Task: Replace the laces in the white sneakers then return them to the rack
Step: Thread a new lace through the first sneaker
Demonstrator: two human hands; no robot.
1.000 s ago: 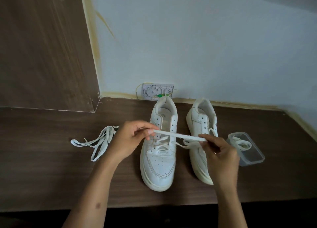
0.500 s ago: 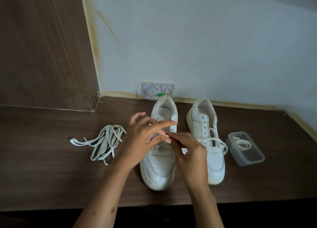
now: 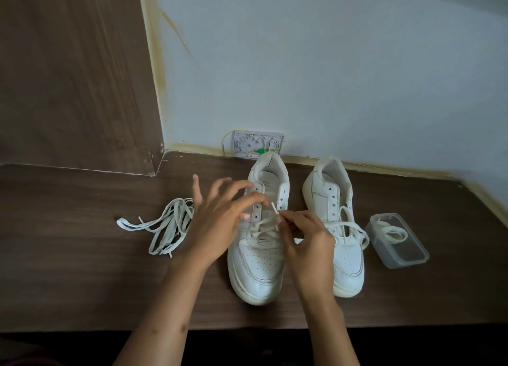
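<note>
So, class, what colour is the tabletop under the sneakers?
Dark brown wood grain tabletop, clearest in the head view.

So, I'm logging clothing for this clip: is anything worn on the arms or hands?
Nothing shows. The left hand and right hand are bare, with no gloves, rings or watch visible. Both forearms are bare to the frame's bottom edge; no sleeves come into view.

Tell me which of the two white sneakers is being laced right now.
The left sneaker, nearer the loose lace pile. The right hand pinches a lace tip over its eyelets, and the left hand rests on it. The right sneaker is untouched.
</note>
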